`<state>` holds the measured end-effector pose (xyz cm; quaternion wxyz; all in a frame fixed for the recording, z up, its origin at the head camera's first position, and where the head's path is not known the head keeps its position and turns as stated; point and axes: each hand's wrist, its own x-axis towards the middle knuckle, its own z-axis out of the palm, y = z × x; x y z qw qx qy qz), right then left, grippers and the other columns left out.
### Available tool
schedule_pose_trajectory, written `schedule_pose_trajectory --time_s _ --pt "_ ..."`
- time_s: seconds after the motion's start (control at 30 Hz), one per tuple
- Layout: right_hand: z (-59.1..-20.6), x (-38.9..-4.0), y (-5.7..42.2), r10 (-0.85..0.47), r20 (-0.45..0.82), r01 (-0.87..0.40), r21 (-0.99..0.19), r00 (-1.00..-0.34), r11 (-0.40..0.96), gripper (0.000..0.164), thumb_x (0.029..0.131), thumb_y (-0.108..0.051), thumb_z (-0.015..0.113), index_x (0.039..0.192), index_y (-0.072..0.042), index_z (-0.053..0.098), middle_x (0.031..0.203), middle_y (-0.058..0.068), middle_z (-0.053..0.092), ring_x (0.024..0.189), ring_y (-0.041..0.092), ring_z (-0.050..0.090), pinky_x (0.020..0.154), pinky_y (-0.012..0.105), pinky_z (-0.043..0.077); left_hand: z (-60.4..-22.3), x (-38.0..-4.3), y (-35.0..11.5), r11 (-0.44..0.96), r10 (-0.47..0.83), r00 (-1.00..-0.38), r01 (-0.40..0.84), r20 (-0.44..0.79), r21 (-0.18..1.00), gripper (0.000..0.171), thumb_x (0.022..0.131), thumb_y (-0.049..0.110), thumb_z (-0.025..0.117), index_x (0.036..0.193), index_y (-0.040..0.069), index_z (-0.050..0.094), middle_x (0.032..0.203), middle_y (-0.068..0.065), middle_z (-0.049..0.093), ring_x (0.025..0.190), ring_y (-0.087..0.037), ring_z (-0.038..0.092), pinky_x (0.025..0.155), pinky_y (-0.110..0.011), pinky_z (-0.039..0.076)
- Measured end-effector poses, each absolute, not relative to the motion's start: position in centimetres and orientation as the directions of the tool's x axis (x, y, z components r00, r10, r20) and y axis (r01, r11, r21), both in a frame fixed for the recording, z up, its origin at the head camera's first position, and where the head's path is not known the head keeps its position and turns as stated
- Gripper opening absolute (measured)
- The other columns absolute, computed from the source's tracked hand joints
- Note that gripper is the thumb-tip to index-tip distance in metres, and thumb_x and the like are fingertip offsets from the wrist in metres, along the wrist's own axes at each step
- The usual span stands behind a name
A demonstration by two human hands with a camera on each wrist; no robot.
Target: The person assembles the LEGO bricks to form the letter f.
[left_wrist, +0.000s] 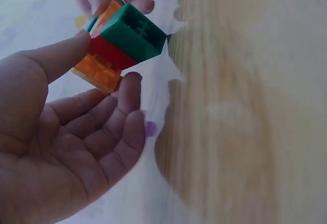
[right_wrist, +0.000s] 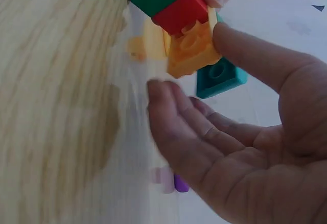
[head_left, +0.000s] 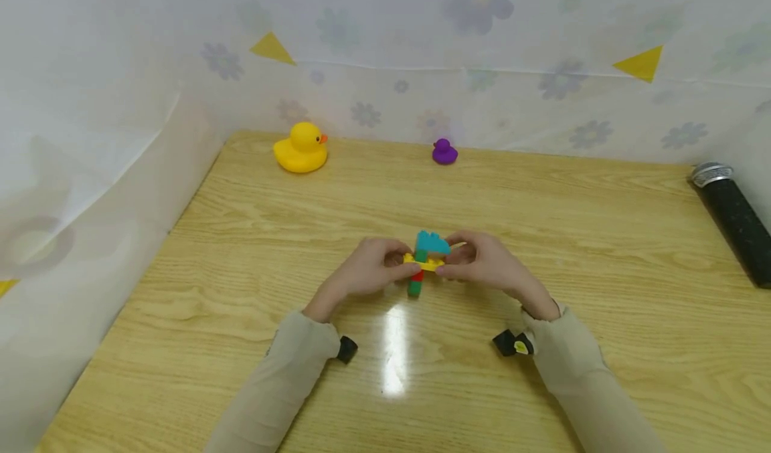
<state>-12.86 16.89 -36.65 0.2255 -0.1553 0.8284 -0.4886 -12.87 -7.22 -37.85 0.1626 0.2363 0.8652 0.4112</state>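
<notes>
A small build of toy bricks stands stacked between the two hands in the head view. Its top is a blue curved brick (head_left: 432,243), over a small green brick (head_left: 421,256), a long yellow brick (head_left: 431,264), a red brick (head_left: 417,276) and a green bottom brick (head_left: 414,288). My left hand (head_left: 376,265) pinches the yellow brick's left end between thumb and fingers. At its right end, my right hand (head_left: 484,260) holds it, thumb on the yellow brick. The right wrist view shows the thumb (right_wrist: 255,52) against the yellow brick (right_wrist: 194,50); some fingers are bent below it.
A yellow rubber duck (head_left: 301,148) and a smaller purple duck (head_left: 444,152) sit at the table's back edge. A black microphone (head_left: 731,219) lies at the far right. White flowered sheeting (head_left: 385,58) rises behind and at the sides of the wooden table (head_left: 241,252).
</notes>
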Motion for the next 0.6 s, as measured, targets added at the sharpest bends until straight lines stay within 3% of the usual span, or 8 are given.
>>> schedule_pose_trajectory --time_s 0.13,0.23,0.37,0.6 --pt "-36.9 -13.0 16.8 -0.473 -0.323 0.121 -0.905 -0.819 0.408 0.053 0.088 -0.014 0.070 0.126 0.008 0.040 0.100 0.018 0.068 0.088 0.028 0.068 0.075 0.037 0.055 -37.9 -12.9 -7.1 0.572 0.503 -0.850 0.195 -0.153 0.797 0.038 0.091 0.032 0.067 0.115 0.003 0.066 0.106 -0.006 0.068 0.091 -0.014 0.062 0.083 -0.032 0.050" --pt "-37.2 -13.1 16.6 -0.471 -0.355 0.185 -0.911 -0.808 0.368 0.049 0.090 -0.011 0.067 0.123 0.007 0.036 0.097 0.019 0.069 0.087 0.025 0.068 0.076 0.034 0.054 -37.9 -12.9 -7.0 0.587 0.483 -0.855 0.156 -0.189 0.795 0.039 0.091 0.033 0.066 0.116 0.003 0.066 0.105 -0.006 0.069 0.090 -0.013 0.063 0.081 -0.030 0.051" --pt "-37.5 -13.2 16.5 -0.471 -0.381 0.247 -0.914 -0.796 0.322 0.046 0.091 -0.008 0.065 0.119 0.006 0.033 0.095 0.022 0.068 0.084 0.025 0.067 0.076 0.034 0.055 -38.0 -12.8 -7.0 0.603 0.479 -0.850 0.137 -0.219 0.786 0.039 0.093 0.033 0.064 0.116 0.003 0.067 0.101 -0.004 0.069 0.085 -0.012 0.062 0.076 -0.028 0.051" --pt "-37.8 -13.3 16.7 -0.460 -0.405 0.275 -0.905 -0.790 0.323 0.043 0.091 -0.014 0.066 0.115 0.006 0.037 0.095 0.020 0.068 0.085 0.024 0.067 0.079 0.034 0.054 -38.1 -12.8 -6.9 0.638 0.482 -0.838 0.135 -0.256 0.758 0.039 0.093 0.035 0.062 0.118 0.005 0.067 0.108 -0.004 0.068 0.094 -0.015 0.060 0.083 -0.032 0.049"
